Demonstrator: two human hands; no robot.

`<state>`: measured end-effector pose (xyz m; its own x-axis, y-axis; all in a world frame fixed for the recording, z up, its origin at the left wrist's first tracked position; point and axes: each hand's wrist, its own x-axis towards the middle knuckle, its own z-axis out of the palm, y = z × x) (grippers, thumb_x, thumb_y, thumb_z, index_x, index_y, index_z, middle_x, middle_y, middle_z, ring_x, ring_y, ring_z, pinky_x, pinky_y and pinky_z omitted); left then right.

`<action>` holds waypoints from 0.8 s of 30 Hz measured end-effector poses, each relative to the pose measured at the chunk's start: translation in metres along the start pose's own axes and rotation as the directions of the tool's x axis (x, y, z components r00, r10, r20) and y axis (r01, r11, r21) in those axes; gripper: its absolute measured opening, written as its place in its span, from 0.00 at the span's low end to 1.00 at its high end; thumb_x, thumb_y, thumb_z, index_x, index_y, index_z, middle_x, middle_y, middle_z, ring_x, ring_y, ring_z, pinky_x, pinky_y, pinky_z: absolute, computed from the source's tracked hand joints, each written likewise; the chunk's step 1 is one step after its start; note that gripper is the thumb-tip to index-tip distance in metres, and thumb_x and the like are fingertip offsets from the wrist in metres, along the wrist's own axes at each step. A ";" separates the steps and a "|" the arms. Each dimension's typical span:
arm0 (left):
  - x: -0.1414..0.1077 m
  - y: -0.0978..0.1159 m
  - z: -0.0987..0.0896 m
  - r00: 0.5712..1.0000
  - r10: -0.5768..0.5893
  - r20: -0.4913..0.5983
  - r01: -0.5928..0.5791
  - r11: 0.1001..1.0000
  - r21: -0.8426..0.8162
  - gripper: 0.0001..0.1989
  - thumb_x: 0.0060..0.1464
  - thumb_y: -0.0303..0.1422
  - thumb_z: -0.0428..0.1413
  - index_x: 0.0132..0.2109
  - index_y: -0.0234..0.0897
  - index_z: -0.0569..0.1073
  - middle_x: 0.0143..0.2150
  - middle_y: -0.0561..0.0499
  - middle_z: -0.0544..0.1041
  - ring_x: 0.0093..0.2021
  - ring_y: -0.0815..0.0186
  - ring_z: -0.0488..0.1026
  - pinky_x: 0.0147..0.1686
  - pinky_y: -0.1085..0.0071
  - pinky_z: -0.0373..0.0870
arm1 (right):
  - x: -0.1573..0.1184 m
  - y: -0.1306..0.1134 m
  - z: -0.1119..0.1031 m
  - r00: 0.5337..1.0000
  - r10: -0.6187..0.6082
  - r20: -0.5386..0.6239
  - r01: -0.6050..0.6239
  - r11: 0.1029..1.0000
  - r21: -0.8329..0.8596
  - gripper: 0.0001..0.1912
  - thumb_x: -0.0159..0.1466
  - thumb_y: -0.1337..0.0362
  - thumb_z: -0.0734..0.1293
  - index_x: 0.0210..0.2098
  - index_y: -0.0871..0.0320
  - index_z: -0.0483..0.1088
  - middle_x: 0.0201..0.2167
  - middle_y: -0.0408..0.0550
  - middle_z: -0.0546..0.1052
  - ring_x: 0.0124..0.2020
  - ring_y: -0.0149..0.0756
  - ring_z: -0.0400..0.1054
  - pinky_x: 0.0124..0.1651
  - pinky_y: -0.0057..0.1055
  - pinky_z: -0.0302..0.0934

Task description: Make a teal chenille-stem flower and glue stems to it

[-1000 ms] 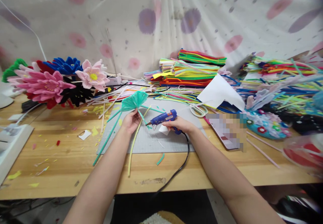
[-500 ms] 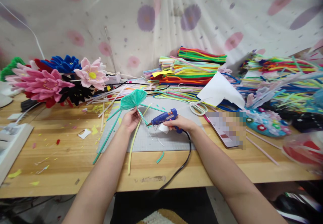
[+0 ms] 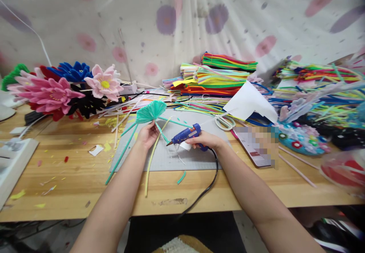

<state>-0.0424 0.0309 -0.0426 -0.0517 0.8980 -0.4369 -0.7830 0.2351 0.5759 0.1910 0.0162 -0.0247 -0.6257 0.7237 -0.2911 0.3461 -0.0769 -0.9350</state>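
My left hand (image 3: 148, 136) is closed round the base of a green fan-shaped leaf (image 3: 150, 111), which looks made of pipe cleaners. A short green stem slants down from it to the right. In my right hand (image 3: 205, 139) is a blue hot glue gun (image 3: 185, 134), its nozzle pointing left, close to the stem's lower end; whether they touch I cannot tell. Beneath both hands lies a grey cutting mat (image 3: 199, 163). A yellow pipe cleaner (image 3: 151, 162) runs beside my left wrist, and a long green pipe cleaner (image 3: 122, 155) lies to its left.
Fuzzy flowers (image 3: 51, 93) stand at the back left. Bundled pipe cleaners (image 3: 219, 80) are stacked at the back. Scissors (image 3: 225, 123), white paper (image 3: 248, 103) and a phone (image 3: 252, 146) sit to the right. The glue gun's black cord (image 3: 203, 192) hangs over the table edge.
The glue gun's nozzle has shifted slightly downward at the stem's end. My left hand and the leaf have stayed almost still.
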 end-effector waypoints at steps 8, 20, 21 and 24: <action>0.002 0.000 -0.001 1.000 0.004 -0.012 -0.004 1.000 -0.021 0.08 0.51 0.21 0.52 0.26 0.30 0.70 0.19 0.53 0.69 0.19 0.76 0.65 0.18 0.81 0.63 | -0.002 0.001 -0.002 0.999 -0.012 0.040 0.012 1.000 0.001 0.19 0.47 0.51 0.68 0.17 0.61 0.64 0.14 0.39 0.65 0.17 0.22 0.56 0.21 0.23 0.49; -0.007 0.014 0.003 0.992 0.112 0.053 -0.116 0.991 0.061 0.07 0.50 0.21 0.52 0.26 0.31 0.71 0.21 0.53 0.71 0.20 0.76 0.67 0.19 0.82 0.64 | 0.000 0.015 -0.013 0.985 -0.071 -0.157 0.125 0.922 0.367 0.18 0.47 0.51 0.68 0.19 0.62 0.66 0.17 0.42 0.69 0.16 0.23 0.58 0.19 0.23 0.49; -0.010 0.022 0.007 0.985 0.157 0.068 -0.161 0.984 0.072 0.06 0.49 0.21 0.52 0.26 0.32 0.71 0.22 0.53 0.71 0.22 0.76 0.68 0.21 0.81 0.66 | 0.001 0.017 -0.015 0.970 -0.088 -0.225 0.179 0.886 0.427 0.18 0.48 0.51 0.68 0.19 0.61 0.65 0.17 0.42 0.69 0.16 0.23 0.57 0.18 0.23 0.48; -0.020 0.052 0.017 0.919 0.350 0.179 -0.379 0.911 0.163 0.02 0.43 0.24 0.58 0.26 0.34 0.71 0.24 0.55 0.73 0.25 0.74 0.70 0.26 0.77 0.69 | 0.007 0.022 -0.024 0.902 -0.073 -0.425 0.315 0.785 0.534 0.18 0.49 0.50 0.67 0.21 0.59 0.64 0.17 0.41 0.68 0.15 0.23 0.57 0.17 0.22 0.48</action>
<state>-0.0710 0.0314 0.0078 -0.2106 0.9746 -0.0762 -0.5927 -0.0653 0.8028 0.2112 0.0359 -0.0425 -0.2931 0.9499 -0.1086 -0.2984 -0.1988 -0.9335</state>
